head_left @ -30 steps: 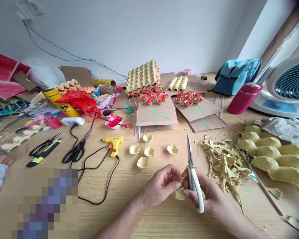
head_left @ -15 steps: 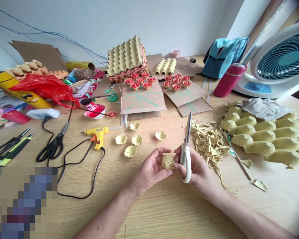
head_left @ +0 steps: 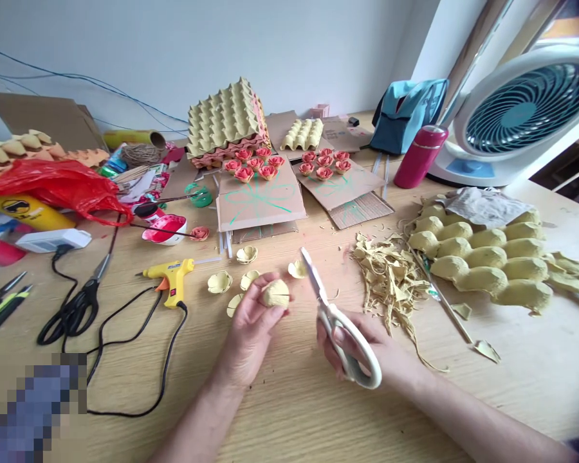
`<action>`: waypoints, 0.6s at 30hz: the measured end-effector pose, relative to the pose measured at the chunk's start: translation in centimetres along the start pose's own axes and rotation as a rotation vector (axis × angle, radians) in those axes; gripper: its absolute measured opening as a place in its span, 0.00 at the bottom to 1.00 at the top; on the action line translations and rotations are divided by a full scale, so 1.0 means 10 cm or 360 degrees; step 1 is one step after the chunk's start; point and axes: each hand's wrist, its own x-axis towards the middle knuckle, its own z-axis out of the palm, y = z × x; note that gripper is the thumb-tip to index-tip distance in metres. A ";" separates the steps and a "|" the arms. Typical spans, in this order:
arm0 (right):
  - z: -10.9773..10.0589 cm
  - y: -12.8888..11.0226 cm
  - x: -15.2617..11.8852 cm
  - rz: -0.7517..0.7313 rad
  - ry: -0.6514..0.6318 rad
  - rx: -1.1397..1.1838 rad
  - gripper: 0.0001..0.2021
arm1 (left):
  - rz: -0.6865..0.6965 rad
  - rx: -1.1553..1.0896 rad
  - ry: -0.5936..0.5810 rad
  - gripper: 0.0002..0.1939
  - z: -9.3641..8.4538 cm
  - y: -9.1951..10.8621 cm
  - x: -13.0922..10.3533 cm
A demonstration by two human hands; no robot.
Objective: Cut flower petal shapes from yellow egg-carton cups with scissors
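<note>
A small pale yellow carton cup (head_left: 276, 294) with slits in its side is held between the thumb and fingers of my left hand (head_left: 255, 321). My right hand (head_left: 350, 347) has its fingers through the handles of the white scissors (head_left: 338, 328); the blades look closed and point up and away, to the right of the cup. Beyond my left hand lie several cut yellow cups (head_left: 219, 281), partly covered by it. One more cup (head_left: 297, 269) sits near the scissor tips. Right of the scissors is a heap of yellow carton scraps (head_left: 390, 273).
A yellow glue gun (head_left: 171, 278) with a looping black cord and black scissors (head_left: 74, 305) lie left. Red flowers stand on cardboard (head_left: 263, 199) behind. An egg tray (head_left: 482, 257), a pink bottle (head_left: 421, 157) and a fan (head_left: 525, 116) are at right.
My hands have moved apart. The left hand has carried the cup leftward and up; the right hand has lowered the scissors and tilted them leftward. The view has shifted to the right.
</note>
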 end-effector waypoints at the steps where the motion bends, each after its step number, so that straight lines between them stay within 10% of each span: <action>1: 0.01 0.01 0.00 0.0054 -0.0097 0.0078 0.27 | 0.0057 -0.0011 0.0034 0.24 -0.02 0.02 0.01; 8: 0.02 0.16 0.03 0.0125 -0.0409 0.0524 0.30 | 0.0052 -0.0087 0.0012 0.25 -0.04 0.01 -0.02; 18: -0.05 -0.06 -0.01 -0.0025 0.0143 -0.0339 0.24 | -0.0027 0.0102 0.0054 0.23 0.03 -0.04 -0.02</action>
